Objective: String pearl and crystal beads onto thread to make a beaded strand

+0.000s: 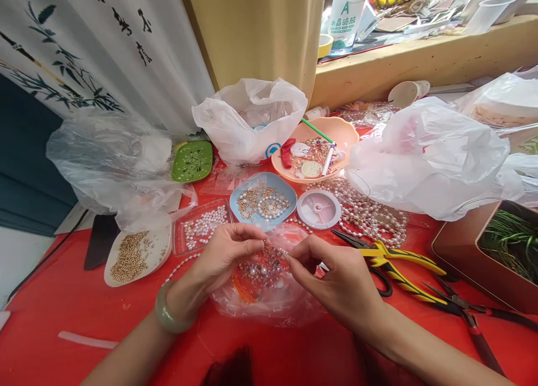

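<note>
My left hand (235, 246), with a pale green bangle (171, 310) on its wrist, is closed in a pinch at the middle. My right hand (325, 268) pinches opposite it. Between the fingertips runs a short, thin beaded strand (275, 248); its fine details are too small to make out. Beneath both hands lies a clear plastic bag (290, 305) with mixed pearly and pinkish beads (263, 271) in it. Just beyond stands a blue dish (290, 198) of gold and white beads. A clear pink tray (179, 237) of white pearls sits by my left hand.
A cream dish (166, 257) holds gold beads at left. Yellow-black pliers (395, 254) and more pliers (466, 307) lie at right, beside a planter box (454, 246). A white spool (318, 209), pearl strands (378, 221), a peach bowl (351, 134) and plastic bags (428, 156) crowd the back.
</note>
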A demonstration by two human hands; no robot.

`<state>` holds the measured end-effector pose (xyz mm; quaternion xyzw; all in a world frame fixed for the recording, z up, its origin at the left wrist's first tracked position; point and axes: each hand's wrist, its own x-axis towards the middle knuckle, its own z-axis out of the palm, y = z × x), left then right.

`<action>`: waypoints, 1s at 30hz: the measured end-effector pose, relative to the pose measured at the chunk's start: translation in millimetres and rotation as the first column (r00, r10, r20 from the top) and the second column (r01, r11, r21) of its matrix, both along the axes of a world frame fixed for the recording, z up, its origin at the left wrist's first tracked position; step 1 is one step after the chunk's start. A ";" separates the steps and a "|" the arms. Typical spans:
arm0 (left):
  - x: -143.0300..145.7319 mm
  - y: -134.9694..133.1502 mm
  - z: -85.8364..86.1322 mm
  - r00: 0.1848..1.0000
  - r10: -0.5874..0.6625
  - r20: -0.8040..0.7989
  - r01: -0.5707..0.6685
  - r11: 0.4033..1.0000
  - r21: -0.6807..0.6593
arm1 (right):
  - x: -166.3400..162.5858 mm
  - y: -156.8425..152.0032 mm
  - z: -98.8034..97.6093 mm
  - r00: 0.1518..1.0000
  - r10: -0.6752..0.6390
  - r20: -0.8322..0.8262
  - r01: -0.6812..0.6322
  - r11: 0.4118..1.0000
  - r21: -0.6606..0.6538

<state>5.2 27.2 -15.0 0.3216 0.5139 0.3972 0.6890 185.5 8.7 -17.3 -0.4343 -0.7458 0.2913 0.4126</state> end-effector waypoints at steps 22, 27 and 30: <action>-0.5 -3.8 13.0 0.954 -0.031 -0.300 0.134 0.934 0.331 | 1.3 10.1 0.2 0.909 0.129 -0.395 -0.355 0.735 -0.578; 1.1 -1.7 29.5 0.940 -0.024 -0.342 0.161 0.912 0.376 | 5.2 17.2 11.5 0.886 0.164 -0.433 -0.413 0.702 -0.581; 3.3 2.8 41.9 0.913 0.000 -0.408 0.171 0.908 0.383 | 5.7 21.8 21.9 0.881 0.150 -0.449 -0.429 0.654 -0.623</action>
